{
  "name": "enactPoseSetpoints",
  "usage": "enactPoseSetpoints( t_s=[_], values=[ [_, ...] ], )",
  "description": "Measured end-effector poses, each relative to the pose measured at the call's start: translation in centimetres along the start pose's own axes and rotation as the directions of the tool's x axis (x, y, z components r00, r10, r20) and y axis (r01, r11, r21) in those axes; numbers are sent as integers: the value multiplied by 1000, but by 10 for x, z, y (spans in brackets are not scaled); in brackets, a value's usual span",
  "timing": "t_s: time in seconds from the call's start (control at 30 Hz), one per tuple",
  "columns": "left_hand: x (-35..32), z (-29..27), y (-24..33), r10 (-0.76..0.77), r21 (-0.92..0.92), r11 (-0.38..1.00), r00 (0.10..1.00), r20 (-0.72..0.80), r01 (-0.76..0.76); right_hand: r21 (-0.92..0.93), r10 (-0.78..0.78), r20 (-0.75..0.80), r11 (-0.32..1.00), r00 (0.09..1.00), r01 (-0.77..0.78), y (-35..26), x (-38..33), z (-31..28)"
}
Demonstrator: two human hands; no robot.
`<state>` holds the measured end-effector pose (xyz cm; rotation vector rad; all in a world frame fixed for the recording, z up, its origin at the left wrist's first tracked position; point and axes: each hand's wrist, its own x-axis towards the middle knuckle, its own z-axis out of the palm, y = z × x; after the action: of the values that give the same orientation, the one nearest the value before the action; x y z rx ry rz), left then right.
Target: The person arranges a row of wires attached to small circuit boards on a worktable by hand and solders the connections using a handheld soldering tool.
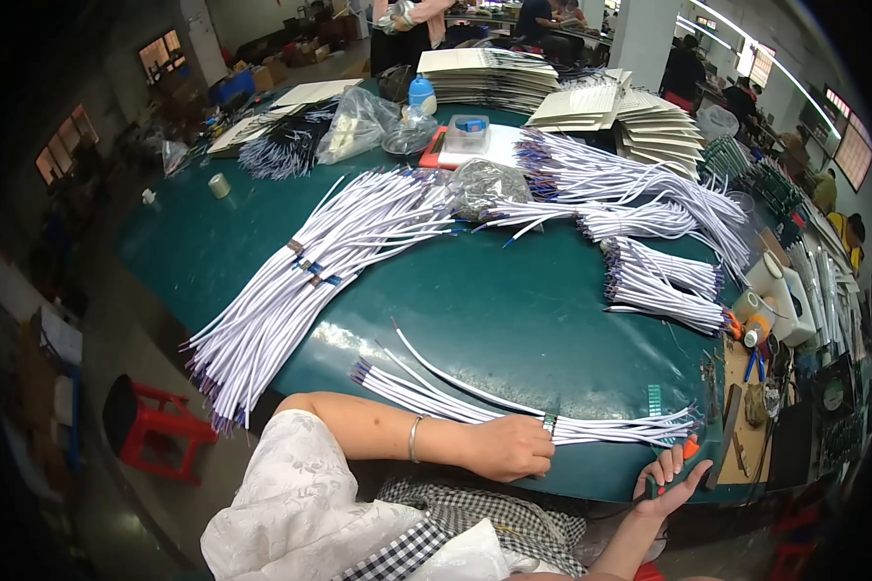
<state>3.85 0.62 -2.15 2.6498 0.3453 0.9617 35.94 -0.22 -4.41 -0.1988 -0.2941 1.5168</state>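
White patterned cloth sleeve foremost, left fingers clamp slim white cables, right fingers wrap an orange-and-black tool: seemingly bundling, next calling for a steady hold.

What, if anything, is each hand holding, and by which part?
The left hand holds a small bundle of white cables near its middle, beside the green band. The right hand holds an orange-and-dark tool by its dark part.

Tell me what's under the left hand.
White cables show on both sides of the left hand; the stretch it covers, and the table directly beneath, can't be seen.
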Motion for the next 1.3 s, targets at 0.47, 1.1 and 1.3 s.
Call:
enactPoseSetpoints(
  t_s=[0.47,1.1,1.3],
  values=[
    [1,-1,0,-29,-9,1000,1000,3,29,28,-20,-16,999,1000,20,1,-1,5],
    [0,2,-3,-34,-24,999,999,5,34,22,-55,-16,998,998,55,2,-3,5],
    [0,0,-2,-51,-23,998,999,13,51,30,-60,-20,998,998,61,4,-4,7]
  ],
)
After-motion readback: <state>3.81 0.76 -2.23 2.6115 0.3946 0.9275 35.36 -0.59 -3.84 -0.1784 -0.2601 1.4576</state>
